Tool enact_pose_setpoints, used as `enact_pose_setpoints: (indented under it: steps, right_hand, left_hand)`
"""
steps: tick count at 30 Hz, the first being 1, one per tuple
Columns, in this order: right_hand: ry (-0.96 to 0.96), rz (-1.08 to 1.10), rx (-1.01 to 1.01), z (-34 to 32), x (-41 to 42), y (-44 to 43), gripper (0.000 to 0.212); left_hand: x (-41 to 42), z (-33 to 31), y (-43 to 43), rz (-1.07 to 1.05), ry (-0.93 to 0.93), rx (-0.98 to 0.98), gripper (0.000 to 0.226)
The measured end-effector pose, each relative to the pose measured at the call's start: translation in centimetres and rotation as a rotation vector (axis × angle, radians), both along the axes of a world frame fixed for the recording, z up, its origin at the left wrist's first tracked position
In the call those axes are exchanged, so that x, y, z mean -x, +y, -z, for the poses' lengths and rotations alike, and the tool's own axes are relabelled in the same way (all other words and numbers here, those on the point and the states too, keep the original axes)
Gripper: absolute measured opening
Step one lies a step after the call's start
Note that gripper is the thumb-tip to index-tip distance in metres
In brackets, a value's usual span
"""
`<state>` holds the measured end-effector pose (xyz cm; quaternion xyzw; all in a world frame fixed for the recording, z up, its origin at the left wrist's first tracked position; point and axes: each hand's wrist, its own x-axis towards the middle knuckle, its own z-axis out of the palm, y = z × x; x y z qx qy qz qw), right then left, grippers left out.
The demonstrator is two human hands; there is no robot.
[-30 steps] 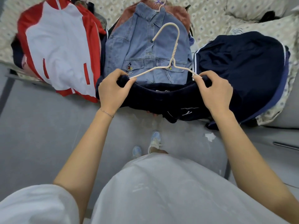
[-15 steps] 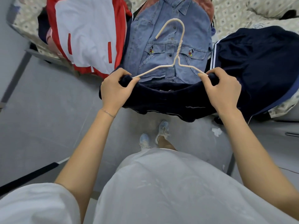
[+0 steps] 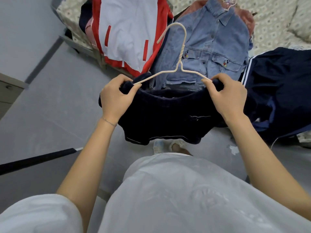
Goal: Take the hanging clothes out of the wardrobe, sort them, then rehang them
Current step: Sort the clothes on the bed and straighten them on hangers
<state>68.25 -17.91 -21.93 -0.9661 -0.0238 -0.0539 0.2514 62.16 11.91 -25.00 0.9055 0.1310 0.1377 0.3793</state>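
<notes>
A dark navy garment hangs on a cream wire hanger, held out over the grey floor. My left hand grips the garment's left shoulder and the hanger's left end. My right hand grips the right shoulder and the hanger's right end. The hook points up and to the left. On the bed behind lie a red and white jacket, a denim shirt and a navy jacket with white stripes.
The bed with a patterned cover runs along the top of the view, piled with clothes. A pale wall and a drawer unit stand on the left. A black strip crosses the grey floor.
The view has swung left and pulled back from the bed. The hanger and navy garment stay gripped in both hands and now hang lower and farther from the clothes on the bed.
</notes>
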Motion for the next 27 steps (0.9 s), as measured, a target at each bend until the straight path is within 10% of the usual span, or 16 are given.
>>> enact_pose_setpoints:
  steps: [27]
  right_hand:
    - [0.165, -0.197, -0.126, 1.3, -6.1, 18.8, 0.040]
  left_hand:
    - [-2.3, 1.4, 15.6, -0.286, -0.038, -0.016, 0.026]
